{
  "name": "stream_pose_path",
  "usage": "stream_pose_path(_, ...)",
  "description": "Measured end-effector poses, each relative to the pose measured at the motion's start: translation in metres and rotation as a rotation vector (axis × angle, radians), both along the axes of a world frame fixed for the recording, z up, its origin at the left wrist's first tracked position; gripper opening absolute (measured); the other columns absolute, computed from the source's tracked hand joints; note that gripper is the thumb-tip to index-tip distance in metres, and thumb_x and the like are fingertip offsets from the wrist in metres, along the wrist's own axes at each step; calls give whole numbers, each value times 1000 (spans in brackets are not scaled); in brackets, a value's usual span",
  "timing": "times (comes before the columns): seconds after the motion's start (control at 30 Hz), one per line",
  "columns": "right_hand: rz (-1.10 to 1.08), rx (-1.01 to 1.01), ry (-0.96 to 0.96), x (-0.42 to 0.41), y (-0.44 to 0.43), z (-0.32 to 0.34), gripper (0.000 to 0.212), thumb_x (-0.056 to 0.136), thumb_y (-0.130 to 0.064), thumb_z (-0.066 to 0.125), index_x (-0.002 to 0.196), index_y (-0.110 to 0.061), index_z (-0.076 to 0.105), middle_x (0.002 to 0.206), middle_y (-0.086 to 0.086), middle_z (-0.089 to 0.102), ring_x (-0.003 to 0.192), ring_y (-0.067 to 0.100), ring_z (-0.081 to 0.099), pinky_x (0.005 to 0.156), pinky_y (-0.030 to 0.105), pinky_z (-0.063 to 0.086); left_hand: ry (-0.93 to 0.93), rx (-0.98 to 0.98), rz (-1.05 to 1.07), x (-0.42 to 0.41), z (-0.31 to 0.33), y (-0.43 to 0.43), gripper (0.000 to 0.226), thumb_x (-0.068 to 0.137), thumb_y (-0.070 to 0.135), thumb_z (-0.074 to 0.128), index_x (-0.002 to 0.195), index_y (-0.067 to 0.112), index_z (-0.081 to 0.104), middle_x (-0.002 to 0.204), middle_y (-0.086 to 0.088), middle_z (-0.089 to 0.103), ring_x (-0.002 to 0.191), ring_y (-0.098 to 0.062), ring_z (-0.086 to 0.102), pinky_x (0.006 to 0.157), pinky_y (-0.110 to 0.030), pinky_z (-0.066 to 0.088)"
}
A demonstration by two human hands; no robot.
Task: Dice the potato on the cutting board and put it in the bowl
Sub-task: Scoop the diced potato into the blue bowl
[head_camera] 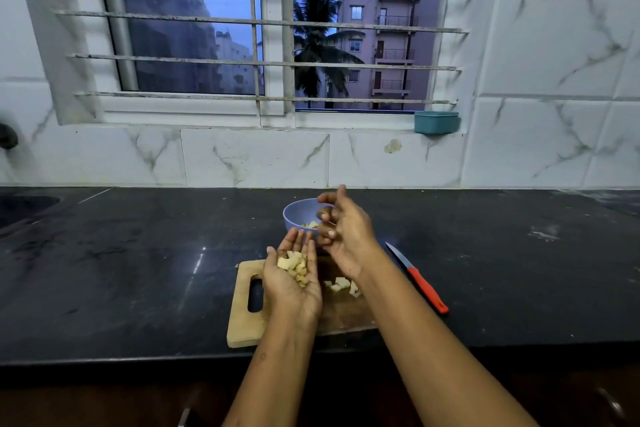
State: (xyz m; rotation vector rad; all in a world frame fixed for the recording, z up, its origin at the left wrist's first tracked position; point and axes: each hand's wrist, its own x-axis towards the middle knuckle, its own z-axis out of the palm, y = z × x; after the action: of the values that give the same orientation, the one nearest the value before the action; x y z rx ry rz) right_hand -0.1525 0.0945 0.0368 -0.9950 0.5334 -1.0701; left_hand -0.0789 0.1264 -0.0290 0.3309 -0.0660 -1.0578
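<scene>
Your arms are bare for as much as shows. Left forearm (273, 374) and right forearm (433, 340) run uncovered from the bottom edge to the wrists, skin only. Left hand (298, 303) and right hand (349, 236) are bare too. Both forearms are slim and taper toward the wrist. There's a small dark round spot (263, 356) on your left forearm, a little toward the elbow from the wrist. Faint creases cross the left wrist. Nails on your right hand are cut short; a couple show at the fingertips (331, 233), the others too blurred to tell.
</scene>
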Motion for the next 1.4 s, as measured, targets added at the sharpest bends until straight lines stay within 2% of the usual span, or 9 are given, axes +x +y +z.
stream_pose_path(0.1,-96,-315,451,-32,-11,-12,29,101,-22,42,77,-15,56,60,1,47,42,7,36,46,20,30,47,-29,103,-7,11,10,48,104,30,26,88,-1,59,91,-14,62,91,-23,62,95,-34,46)
stream_pose_path(0.2,-16,-656,1082,-54,-16,-28,13,96,-24,54,96,-20,66,92,0,66,78,12,62,74,25,48,73,-13,122,-4,12,15,48,104,31,29,82,0,58,86,-13,61,90,-24,63,91,-34,52)
stream_pose_path(0.3,29,-757,1349,-52,-9,-45,39,97,-36,50,133,-21,53,132,2,57,119,20,55,97,30,43,76,22,120,-4,14,19,48,103,31,30,78,1,58,83,-13,61,87,-24,63,87,-32,53)
stream_pose_path(0.4,-7,-959,1380,-33,8,-61,39,98,-29,47,135,-18,53,138,9,52,127,27,45,105,35,36,81,27,134,-6,15,20,48,103,31,31,75,2,56,79,-12,60,82,-23,63,84,-30,54)
stream_pose_path(0.57,17,-1111,1222,-27,19,-62,16,88,-6,51,87,-9,67,101,10,68,97,27,60,81,34,46,74,37,159,-7,16,23,46,103,30,33,70,4,53,73,-9,58,73,-20,64,72,-27,58)
stream_pose_path(0.67,-56,-1271,1290,-34,17,-53,12,92,-21,56,97,-18,66,104,3,66,99,22,59,75,32,43,72,37,154,-6,17,23,46,103,30,33,69,5,52,72,-9,57,69,-20,65,67,-26,59)
stream_pose_path(0.8,-205,-1428,1470,-42,8,-47,28,98,-41,44,115,-23,58,113,0,58,105,21,54,65,32,32,67,38,166,-7,16,23,46,103,30,35,68,5,52,70,-9,57,56,-17,67,62,-26,59)
stream_pose_path(1.13,-175,-1370,1610,-38,-19,-50,37,100,-35,38,94,-12,66,99,9,65,88,25,60,65,36,41,48,67,179,-9,18,26,45,102,30,37,64,8,50,56,-3,56,58,-14,59,55,-24,55)
stream_pose_path(1.4,-177,-1467,1606,-41,-15,-50,33,101,-39,39,107,-18,65,103,6,66,90,23,62,61,32,37,36,99,188,-9,18,26,44,101,30,38,64,10,50,57,-2,55,51,-12,59,54,-23,53)
